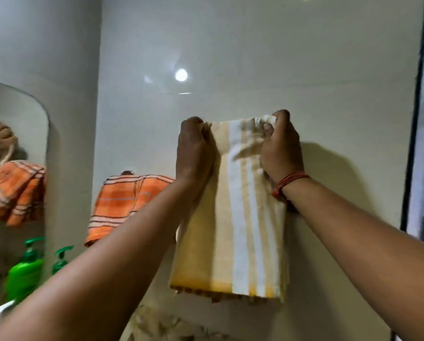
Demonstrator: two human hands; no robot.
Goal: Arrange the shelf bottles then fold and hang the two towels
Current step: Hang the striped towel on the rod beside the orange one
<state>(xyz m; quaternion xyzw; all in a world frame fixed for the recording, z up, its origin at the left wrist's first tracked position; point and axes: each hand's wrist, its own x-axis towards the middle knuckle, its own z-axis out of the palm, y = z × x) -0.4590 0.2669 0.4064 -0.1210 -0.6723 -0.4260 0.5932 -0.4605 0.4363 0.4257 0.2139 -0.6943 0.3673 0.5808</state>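
Observation:
A folded yellow-and-white striped towel (238, 230) hangs lengthwise in front of the pale wall. My left hand (193, 153) grips its top left corner and my right hand (279, 148) pinches the bunched top right corner, both held up at the same height. To the left, an orange checked towel (124, 200) hangs folded over a wall rail, whose end knob (127, 172) shows above it. My left forearm hides the orange towel's right side. A green pump bottle (62, 258) stands low at the left.
A rounded mirror (21, 134) on the left wall reflects the orange towel, a hand and the green bottle. A dark door frame (415, 119) runs down the right edge. A beige patterned surface (156, 323) lies below the towel.

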